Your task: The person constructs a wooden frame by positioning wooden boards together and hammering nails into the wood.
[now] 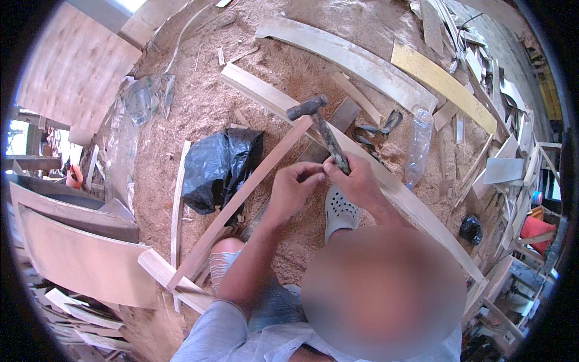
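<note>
My right hand [357, 181] is wrapped round the handle of a hammer [328, 137], whose dark metal head points up and away. Close beside it, my left hand [292, 190] has thumb and fingers pinched near the right thumb; whatever they hold is too small to make out. Below the hammer head, the end of a reddish wood strip [241, 196] meets a long pale wooden board [259, 90]. This board runs diagonally beyond and to the right of my hands. A darker short board [344, 113] lies crosswise near that joint.
Sawdust covers the floor. A black plastic bag [208, 169] lies left of the strip. On the right are a clear plastic bottle [419, 148], a dark strap [386, 127] and a yellowish board [443, 84]. Curved panels [78, 256] stand at left; wood scraps line the right side.
</note>
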Available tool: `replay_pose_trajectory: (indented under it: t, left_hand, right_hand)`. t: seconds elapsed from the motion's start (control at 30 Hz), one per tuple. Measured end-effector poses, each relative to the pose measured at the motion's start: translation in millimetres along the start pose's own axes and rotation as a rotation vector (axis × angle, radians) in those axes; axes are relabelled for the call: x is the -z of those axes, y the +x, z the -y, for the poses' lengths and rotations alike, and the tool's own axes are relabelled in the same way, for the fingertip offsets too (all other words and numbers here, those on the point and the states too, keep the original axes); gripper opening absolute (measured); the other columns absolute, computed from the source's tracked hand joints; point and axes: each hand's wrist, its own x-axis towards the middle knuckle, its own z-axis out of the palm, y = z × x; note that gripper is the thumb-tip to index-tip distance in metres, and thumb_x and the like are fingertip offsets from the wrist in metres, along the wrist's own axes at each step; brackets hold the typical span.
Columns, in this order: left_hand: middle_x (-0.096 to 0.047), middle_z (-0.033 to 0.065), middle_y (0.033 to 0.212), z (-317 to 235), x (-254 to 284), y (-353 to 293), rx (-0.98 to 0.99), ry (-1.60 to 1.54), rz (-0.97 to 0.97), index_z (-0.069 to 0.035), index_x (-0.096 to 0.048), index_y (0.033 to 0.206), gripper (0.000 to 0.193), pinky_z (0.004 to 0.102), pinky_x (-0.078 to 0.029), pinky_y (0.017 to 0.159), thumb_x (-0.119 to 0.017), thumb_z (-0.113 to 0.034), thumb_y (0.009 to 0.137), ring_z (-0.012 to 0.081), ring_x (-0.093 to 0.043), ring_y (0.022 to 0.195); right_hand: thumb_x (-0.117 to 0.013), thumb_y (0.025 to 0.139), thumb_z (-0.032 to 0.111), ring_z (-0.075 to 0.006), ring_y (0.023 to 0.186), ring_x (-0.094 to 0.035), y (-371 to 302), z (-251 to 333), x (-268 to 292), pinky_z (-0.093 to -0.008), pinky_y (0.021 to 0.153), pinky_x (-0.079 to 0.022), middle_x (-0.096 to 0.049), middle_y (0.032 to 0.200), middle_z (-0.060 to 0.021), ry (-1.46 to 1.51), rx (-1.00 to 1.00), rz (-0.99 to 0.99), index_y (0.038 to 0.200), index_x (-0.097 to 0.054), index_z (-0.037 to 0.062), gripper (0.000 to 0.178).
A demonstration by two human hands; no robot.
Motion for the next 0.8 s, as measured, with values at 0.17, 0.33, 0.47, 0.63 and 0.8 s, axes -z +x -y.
replay_pose_trajectory:
  t: [0.17, 0.33, 0.47, 0.63, 0.8]
  left_hand:
    - [-0.075, 0.0042, 0.098, 13, 26, 44, -0.236, 0.042, -0.241, 0.002, -0.071, 0.111, 0.019, 0.0267, -0.057, 0.082, -0.079, -0.009, 0.099, 0.011, -0.07, 0.091]
    - [-0.074, 0.0064, 0.102, 2, 37, 77, -0.096, -0.732, -0.172, 0.0, -0.067, 0.113, 0.02, 0.0281, -0.059, 0.084, -0.078, -0.007, 0.098, 0.0128, -0.071, 0.092]
    - [-0.077, 0.008, 0.097, -11, 29, 100, -0.447, -0.003, -0.404, 0.003, -0.075, 0.107, 0.018, 0.0275, -0.059, 0.083, -0.081, -0.01, 0.096, 0.0165, -0.074, 0.088]
    - [-0.08, 0.0102, 0.091, 4, 22, 126, -0.616, 0.336, -0.466, -0.005, -0.082, 0.097, 0.013, 0.0374, -0.059, 0.084, -0.085, -0.013, 0.088, 0.0218, -0.075, 0.084]
    - [-0.078, 0.0065, 0.086, 9, 19, 129, -0.692, 0.48, -0.558, -0.01, -0.083, 0.095, 0.014, 0.0426, -0.047, 0.088, -0.083, -0.023, 0.091, 0.0259, -0.071, 0.089]
  right_hand:
    - [-0.073, 0.101, 0.037, -0.0222, 0.075, -0.068, 7, -3, 9, -0.0403, 0.073, -0.054, -0.069, 0.079, -0.0141, -0.154, 0.009, -0.188, 0.106, -0.073, 0.001, 0.036]
    - [-0.073, 0.101, 0.036, -0.0229, 0.075, -0.068, 4, -14, 23, -0.0395, 0.073, -0.053, -0.071, 0.083, -0.0133, -0.162, 0.019, -0.271, 0.107, -0.073, 0.0013, 0.036]
    - [-0.075, 0.102, 0.032, -0.0118, 0.074, -0.057, 3, -16, 25, -0.0318, 0.07, -0.048, -0.065, 0.08, -0.0039, -0.192, -0.017, -0.277, 0.108, -0.073, 0.0019, 0.031]
    - [-0.068, 0.106, 0.036, -0.0158, 0.069, -0.06, 2, -20, 29, -0.0354, 0.067, -0.049, -0.065, 0.077, -0.0104, -0.329, -0.038, -0.284, 0.116, -0.07, 0.0024, 0.036]
    - [-0.06, 0.108, 0.039, -0.0442, 0.083, -0.073, 6, -11, 31, -0.0524, 0.073, -0.055, -0.073, 0.086, -0.0215, -0.399, 0.059, -0.274, 0.124, -0.064, 0.0075, 0.035]
